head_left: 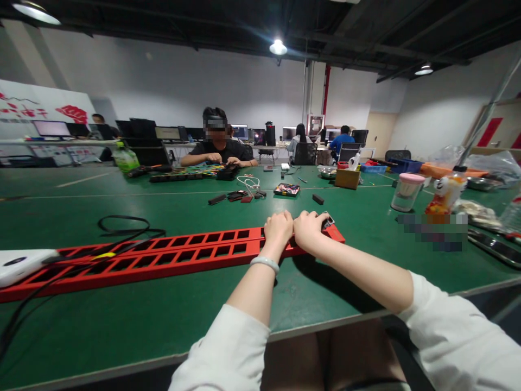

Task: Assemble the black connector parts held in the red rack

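A long red frame (211,258) with two rows of square openings lies across the green table. Near its right end both my hands are close together on it. My left hand (279,227), with a pale bangle at the wrist, has its fingers curled over the frame; the fingertips are hidden. Beside it my right hand (308,231) is bent over the frame, fingers closed. A small black-and-grey square piece (329,219) shows at the right hand's finger, tilted above the frame's far edge. What lies under the palms is hidden.
A white device (24,265) with black cables rests on the frame's left part. Beyond are small dark blocks (318,199), a small box (287,189) and a white cable. A lidded jar (407,193) and phone (496,247) lie right. A co-worker (220,144) handles wires opposite.
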A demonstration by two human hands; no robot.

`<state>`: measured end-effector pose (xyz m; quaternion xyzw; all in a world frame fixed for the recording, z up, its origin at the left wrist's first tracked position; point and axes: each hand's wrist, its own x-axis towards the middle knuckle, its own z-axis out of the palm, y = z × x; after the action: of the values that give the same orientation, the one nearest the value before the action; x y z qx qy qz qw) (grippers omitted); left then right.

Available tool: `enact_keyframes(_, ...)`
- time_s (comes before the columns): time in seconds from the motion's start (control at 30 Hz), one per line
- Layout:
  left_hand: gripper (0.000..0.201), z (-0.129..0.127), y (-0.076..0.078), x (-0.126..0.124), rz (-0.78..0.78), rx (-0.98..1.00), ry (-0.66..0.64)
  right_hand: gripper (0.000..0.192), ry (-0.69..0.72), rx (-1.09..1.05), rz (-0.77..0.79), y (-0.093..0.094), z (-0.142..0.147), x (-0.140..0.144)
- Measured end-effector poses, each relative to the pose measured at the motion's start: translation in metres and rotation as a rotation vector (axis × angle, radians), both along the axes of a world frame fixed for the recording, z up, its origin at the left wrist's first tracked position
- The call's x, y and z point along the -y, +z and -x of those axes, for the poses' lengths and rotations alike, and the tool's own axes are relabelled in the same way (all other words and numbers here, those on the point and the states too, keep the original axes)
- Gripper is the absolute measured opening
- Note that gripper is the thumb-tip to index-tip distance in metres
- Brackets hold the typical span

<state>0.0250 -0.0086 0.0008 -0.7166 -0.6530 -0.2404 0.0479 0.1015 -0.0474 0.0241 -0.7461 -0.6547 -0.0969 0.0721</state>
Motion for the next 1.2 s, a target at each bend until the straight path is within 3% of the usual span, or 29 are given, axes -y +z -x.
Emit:
enact_keyframes(0.27,0.056,-0.003,-0.003,-0.003,-0.007,-0.017,-0.008,0.03,-0.004,-0.052,-0.077,0.019,-0.066,-0.054)
enact_keyframes(0.4,0.057,-0.002,-0.002,-0.001,0.033,-0.018,-0.008,0.033,-0.001,-0.201,0.019,-0.006,-0.092,-0.081)
enact_keyframes(0.53,0.058,-0.003,-0.002,-0.002,0.054,-0.027,-0.022,0.036,0.035,-0.28,0.084,-0.035,-0.1,-0.088)
enact_keyframes(0.73,0.058,-0.005,-0.004,-0.008,0.053,-0.067,-0.041,0.045,0.09,-0.254,0.026,-0.036,-0.098,-0.081)
enact_keyframes(0.93,0.048,-0.004,-0.003,-0.01,0.068,-0.146,-0.046,0.039,0.443,-0.079,-0.245,-0.029,-0.086,-0.067)
enact_keyframes(1.07,0.035,-0.004,-0.002,-0.012,0.105,-0.19,-0.049,0.034,0.665,-0.054,-0.183,-0.028,-0.081,-0.065)
enact_keyframes(1.2,0.034,-0.004,-0.003,-0.014,0.141,-0.216,-0.067,0.034,0.695,-0.042,-0.11,-0.031,-0.081,-0.069)
